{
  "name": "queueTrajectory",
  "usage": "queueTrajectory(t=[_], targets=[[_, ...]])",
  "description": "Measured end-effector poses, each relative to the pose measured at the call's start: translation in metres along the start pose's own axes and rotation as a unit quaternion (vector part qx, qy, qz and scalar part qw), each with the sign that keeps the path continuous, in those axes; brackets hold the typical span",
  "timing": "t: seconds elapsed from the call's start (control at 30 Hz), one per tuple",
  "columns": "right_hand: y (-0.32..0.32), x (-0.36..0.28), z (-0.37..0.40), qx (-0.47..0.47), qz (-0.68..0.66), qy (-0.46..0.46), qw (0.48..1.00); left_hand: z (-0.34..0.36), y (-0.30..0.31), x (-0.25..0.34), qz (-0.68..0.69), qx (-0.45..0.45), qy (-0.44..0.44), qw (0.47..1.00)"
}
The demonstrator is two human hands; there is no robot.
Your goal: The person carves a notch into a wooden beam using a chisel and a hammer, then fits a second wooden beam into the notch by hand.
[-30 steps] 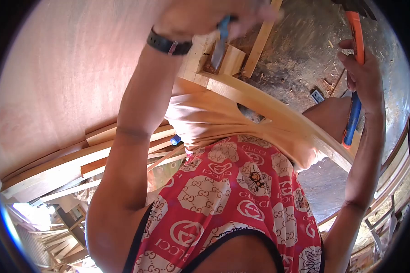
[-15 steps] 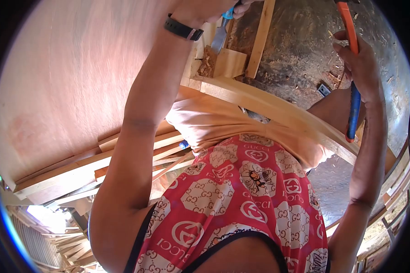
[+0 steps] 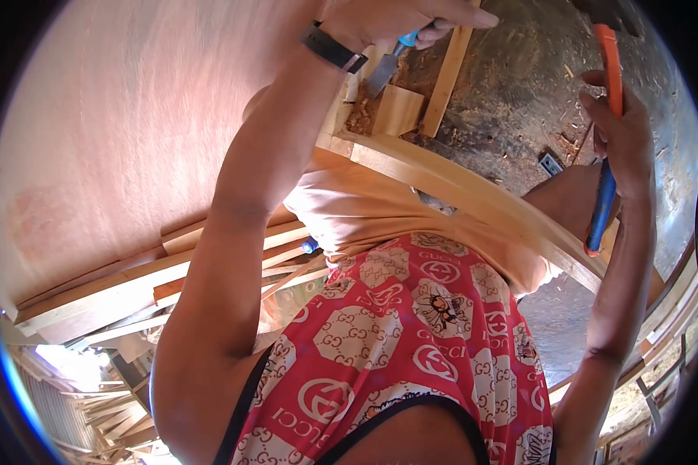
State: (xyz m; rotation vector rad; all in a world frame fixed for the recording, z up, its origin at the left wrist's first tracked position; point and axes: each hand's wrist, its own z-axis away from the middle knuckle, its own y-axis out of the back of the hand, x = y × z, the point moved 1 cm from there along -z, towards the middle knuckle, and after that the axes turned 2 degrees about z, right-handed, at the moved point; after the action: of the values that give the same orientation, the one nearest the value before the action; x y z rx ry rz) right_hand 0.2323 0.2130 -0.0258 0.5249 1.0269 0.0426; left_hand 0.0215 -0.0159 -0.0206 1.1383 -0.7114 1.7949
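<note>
The chisel (image 3: 384, 76), grey-bladed, its blue handle (image 3: 408, 37) mostly hidden, tilts at twelve o'clock in the left hand (image 3: 392, 20), which is curled around it with one finger (image 3: 473, 13) stretched, while at two o'clock the right hand (image 3: 628, 138) wraps a hammer (image 3: 613, 74) whose dark head (image 3: 613, 13) is hard to discern.
</note>
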Motion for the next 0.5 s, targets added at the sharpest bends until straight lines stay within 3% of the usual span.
queueTrajectory(t=[0.07, 0.13, 0.27, 0.4, 0.5], targets=[[0.003, -0.004, 0.0, 0.011, 0.004, 0.005, 1.0, 0.0, -0.009, 0.005, -0.009, 0.002, -0.008, 1.0], [0.009, -0.002, -0.002, 0.062, 0.018, 0.092, 0.994, -0.001, -0.014, 0.009, -0.091, -0.025, -0.01, 0.995], [0.021, -0.015, -0.002, 0.086, -0.021, 0.157, 0.984, 0.0, -0.01, 0.007, -0.13, 0.003, -0.005, 0.991], [0.022, -0.015, -0.018, 0.105, -0.14, 0.114, 0.978, -0.001, -0.003, 0.0, -0.045, -0.005, -0.046, 0.998], [-0.015, -0.028, -0.019, 0.061, -0.053, 0.085, 0.993, 0.001, -0.007, 0.003, -0.043, 0.004, -0.032, 0.999]])
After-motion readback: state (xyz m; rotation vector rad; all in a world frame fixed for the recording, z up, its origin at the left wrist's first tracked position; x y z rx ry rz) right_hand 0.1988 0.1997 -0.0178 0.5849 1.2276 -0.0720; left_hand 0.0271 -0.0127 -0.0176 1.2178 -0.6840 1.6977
